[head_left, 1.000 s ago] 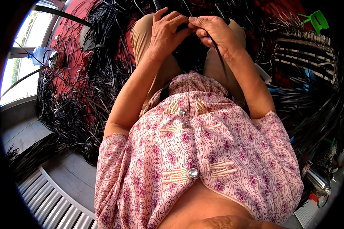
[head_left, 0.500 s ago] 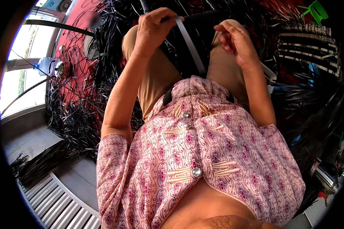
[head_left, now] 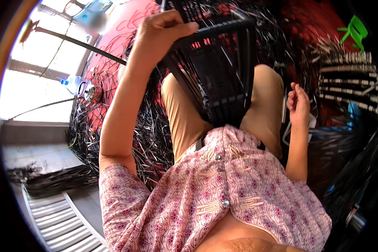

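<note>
My left hand (head_left: 166, 33) is closed on the upper edge of a black open-slatted frame (head_left: 222, 30), its thumb lying along the edge. The frame has upright bars and a slatted inside. It stands tilted between my knees and reaches down to my lap; I cannot tell whether it is a basket or a piece of furniture. My right hand (head_left: 298, 103) is raised beside my right knee, away from the frame. Its fingers are loosely curled in, and nothing shows in them.
Black strips (head_left: 145, 126) lie in tangled heaps on the red floor covering (head_left: 113, 46). To the right are a striped woven piece (head_left: 348, 82) and a small green chair (head_left: 356, 31). A clear bottle (head_left: 74, 84) stands by the window, and a slatted bench (head_left: 63, 218) is at lower left.
The black frame has risen into fuller view, with my left hand on its edge. My right hand has moved right and down, away from my lap. The pale strip no longer shows.
</note>
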A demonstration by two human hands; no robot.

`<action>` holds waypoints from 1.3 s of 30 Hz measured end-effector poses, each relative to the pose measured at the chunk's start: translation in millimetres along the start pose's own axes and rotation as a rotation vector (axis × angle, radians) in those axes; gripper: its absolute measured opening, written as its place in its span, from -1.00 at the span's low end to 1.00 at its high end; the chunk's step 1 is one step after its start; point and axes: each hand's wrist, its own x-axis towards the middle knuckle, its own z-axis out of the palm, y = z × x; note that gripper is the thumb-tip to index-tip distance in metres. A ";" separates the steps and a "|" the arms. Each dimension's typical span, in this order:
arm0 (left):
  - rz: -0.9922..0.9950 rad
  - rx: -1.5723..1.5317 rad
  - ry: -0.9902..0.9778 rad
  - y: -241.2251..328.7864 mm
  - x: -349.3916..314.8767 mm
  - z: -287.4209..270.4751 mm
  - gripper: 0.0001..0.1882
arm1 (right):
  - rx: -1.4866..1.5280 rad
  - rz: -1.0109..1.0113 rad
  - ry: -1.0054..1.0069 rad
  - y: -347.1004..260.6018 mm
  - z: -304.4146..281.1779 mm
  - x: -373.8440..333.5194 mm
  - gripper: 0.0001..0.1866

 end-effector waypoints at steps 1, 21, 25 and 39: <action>-0.024 0.127 -0.015 2.8 0.1 2.1 -0.69 | 0.025 -0.039 0.065 8.0 -19.6 3.9 -0.76; -0.086 0.015 0.210 26.2 -51.5 -26.9 -0.88 | -1.254 0.064 0.267 261.7 -195.5 129.3 -0.37; -0.131 0.047 0.280 49.2 -48.5 -2.9 -0.87 | -1.559 0.330 0.164 254.7 -173.8 148.7 -0.35; -0.214 0.244 0.136 65.9 -34.9 7.4 -0.93 | -0.721 0.218 0.091 168.8 -220.0 135.4 -0.58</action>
